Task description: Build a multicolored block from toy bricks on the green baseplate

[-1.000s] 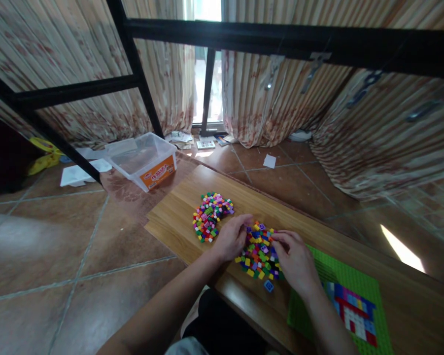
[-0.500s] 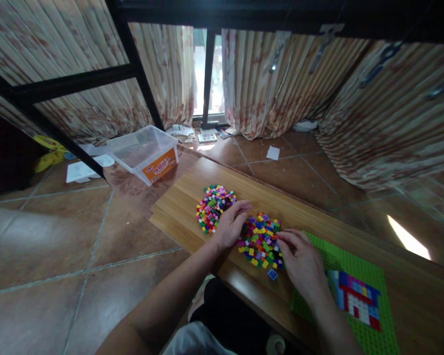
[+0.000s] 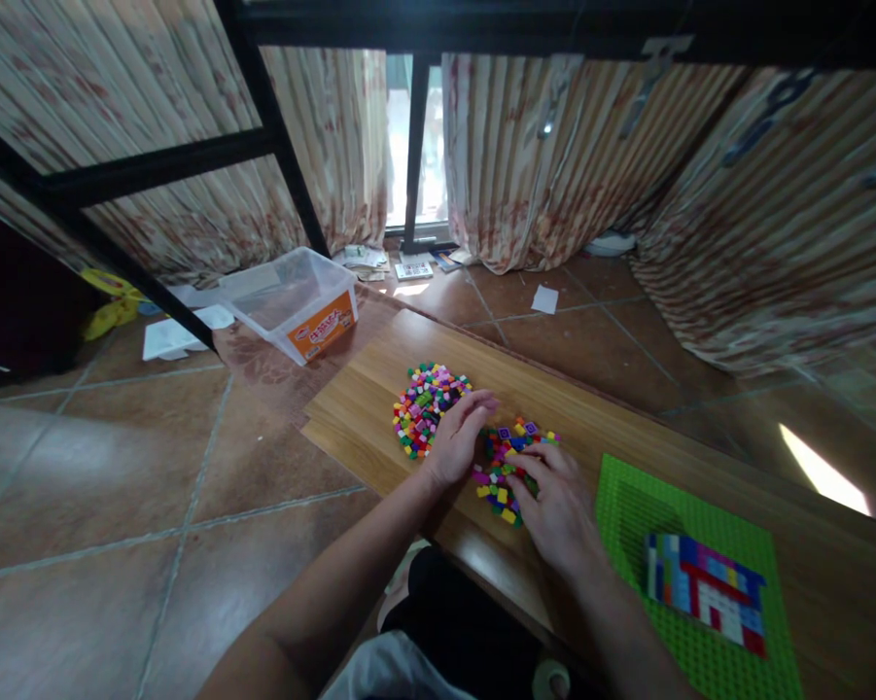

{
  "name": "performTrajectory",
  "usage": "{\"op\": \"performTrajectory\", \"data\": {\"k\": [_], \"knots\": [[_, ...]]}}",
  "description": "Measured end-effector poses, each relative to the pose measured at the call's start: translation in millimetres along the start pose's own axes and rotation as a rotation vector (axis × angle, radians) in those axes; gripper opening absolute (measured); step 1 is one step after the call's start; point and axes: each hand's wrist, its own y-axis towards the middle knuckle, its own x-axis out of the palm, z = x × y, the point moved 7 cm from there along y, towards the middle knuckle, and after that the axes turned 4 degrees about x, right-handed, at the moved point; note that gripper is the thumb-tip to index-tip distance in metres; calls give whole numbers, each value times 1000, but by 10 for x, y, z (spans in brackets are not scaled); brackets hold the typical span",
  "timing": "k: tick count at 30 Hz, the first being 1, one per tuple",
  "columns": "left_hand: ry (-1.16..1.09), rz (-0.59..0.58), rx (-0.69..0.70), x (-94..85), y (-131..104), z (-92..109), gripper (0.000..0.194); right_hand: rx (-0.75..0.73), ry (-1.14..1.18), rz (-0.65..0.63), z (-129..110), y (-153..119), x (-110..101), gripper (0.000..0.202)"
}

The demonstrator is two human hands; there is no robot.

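My left hand (image 3: pixel 458 439) rests between two heaps of toy bricks, its fingers stretched out and holding nothing that I can see. It touches the edge of the left heap of small colourful bricks (image 3: pixel 412 413). My right hand (image 3: pixel 558 501) is over the right heap of bricks (image 3: pixel 497 494), covering part of it. Its thumb and index finger are bent and apart, with their tips among the bricks. Right of this hand, a brick-built house (image 3: pixel 721 593) in blue, red, white and purple stands on a green baseplate (image 3: pixel 736 540).
The heaps and baseplate are on a long wooden table (image 3: pixel 408 340). A clear plastic box (image 3: pixel 296 301) with an orange label stands on the floor beyond its left end. Papers (image 3: pixel 545 299) lie on the tiles near the curtains (image 3: pixel 503 165).
My right hand has moved left, away from the baseplate and further over the right heap. More of the baseplate and house shows. My left hand has stayed almost still.
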Motion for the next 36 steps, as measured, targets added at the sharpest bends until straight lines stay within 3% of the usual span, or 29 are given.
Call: {"op": "performTrajectory", "data": {"k": [10,16,21,28,32,36], "knots": [[-2,5,13,-10,10,-35,34,3,-50,18,-18,-11,6,19],[-35,16,-1,-23,8,-58,37,-45,-70,29,-347,-82,34,17],[5,5,-9,-43,22,-40,37,104,-202,-14,-527,-63,116,9],[62,9,-22,-104,64,-80,40,188,-235,6,-535,-2,148,14],[68,-4,-6,-120,71,-108,42,197,-102,73,-485,-39,100,15],[126,14,6,-112,72,-68,41,329,387,187,-242,-166,-104,18]]}}
